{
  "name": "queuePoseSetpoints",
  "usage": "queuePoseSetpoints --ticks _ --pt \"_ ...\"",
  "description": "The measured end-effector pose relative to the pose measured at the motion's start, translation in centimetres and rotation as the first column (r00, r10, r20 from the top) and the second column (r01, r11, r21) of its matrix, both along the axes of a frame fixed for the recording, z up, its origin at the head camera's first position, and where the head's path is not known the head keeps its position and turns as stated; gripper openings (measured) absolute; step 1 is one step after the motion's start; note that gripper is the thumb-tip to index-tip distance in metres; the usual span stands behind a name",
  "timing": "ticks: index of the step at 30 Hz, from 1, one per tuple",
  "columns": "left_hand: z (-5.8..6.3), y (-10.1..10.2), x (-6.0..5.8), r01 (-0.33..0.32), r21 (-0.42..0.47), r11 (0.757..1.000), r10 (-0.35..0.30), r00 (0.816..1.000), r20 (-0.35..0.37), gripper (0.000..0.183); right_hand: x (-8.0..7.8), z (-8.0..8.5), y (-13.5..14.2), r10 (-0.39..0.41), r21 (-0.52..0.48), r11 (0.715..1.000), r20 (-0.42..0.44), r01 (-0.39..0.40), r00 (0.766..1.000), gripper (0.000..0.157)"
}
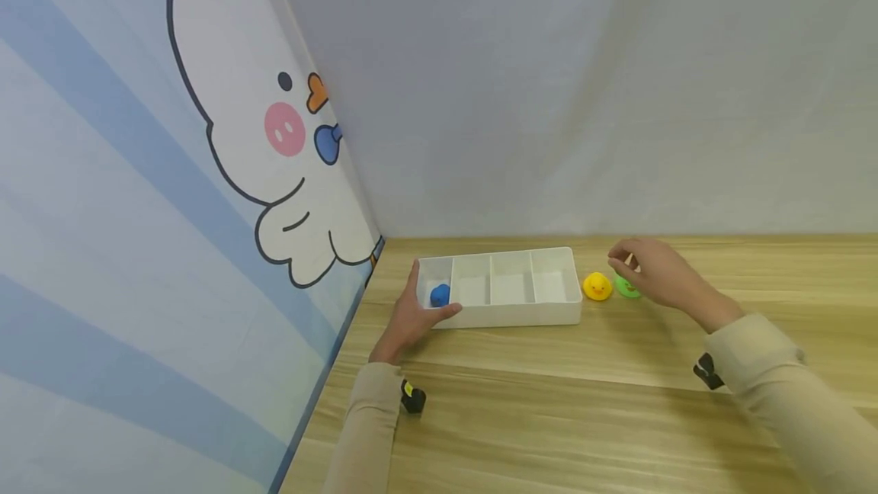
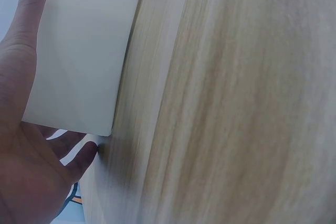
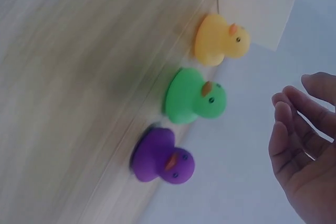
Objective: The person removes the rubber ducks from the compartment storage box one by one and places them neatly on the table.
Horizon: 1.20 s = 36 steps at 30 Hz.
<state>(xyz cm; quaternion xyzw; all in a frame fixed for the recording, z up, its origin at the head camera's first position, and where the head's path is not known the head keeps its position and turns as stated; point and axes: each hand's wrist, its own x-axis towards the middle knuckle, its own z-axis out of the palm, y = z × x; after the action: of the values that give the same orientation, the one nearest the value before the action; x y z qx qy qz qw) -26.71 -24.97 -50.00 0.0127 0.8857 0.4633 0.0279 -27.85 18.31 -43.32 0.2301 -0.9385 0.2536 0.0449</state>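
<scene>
My left hand (image 1: 410, 319) holds the left end of a white box with four... several compartments in a row, its rim (image 1: 511, 307) facing me. The thumb lies along the front wall (image 2: 84, 51), and the fingers reach round the left end. A blue rubber duck (image 1: 440, 295) sits in the leftmost compartment. My right hand (image 1: 658, 273) hovers with loosely bent fingers and nothing between them. Below it, a yellow duck (image 3: 215, 40), a green duck (image 3: 189, 98) and a purple duck (image 3: 160, 156) stand in a row; the purple one is hidden in the head view.
The wooden table (image 1: 535, 402) meets a pale grey curtain (image 1: 549, 97) at the back. On the left hangs a blue-and-white striped cloth (image 1: 137, 250) with a cartoon figure. The yellow duck stands close to the box's right end.
</scene>
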Motion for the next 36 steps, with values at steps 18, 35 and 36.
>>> queuePoseSetpoints --ticks 18,35,36 --pt "-0.1 0.2 0.0 0.004 -0.004 1.000 -0.004 1.000 -0.003 0.128 -0.5 0.4 -5.1 0.108 -0.068 0.992 -0.031 -0.110 0.994 0.020" --pt "-0.3 0.0 -0.2 -0.009 -0.003 1.000 0.009 1.000 -0.014 0.132 -0.5 0.6 -8.8 0.163 -0.076 0.983 -0.057 -0.167 0.985 0.019" --pt "-0.3 0.0 -0.2 -0.010 0.000 1.000 0.010 1.000 -0.016 0.132 -0.5 0.6 -9.0 0.164 -0.073 0.983 -0.062 -0.168 0.985 0.019"
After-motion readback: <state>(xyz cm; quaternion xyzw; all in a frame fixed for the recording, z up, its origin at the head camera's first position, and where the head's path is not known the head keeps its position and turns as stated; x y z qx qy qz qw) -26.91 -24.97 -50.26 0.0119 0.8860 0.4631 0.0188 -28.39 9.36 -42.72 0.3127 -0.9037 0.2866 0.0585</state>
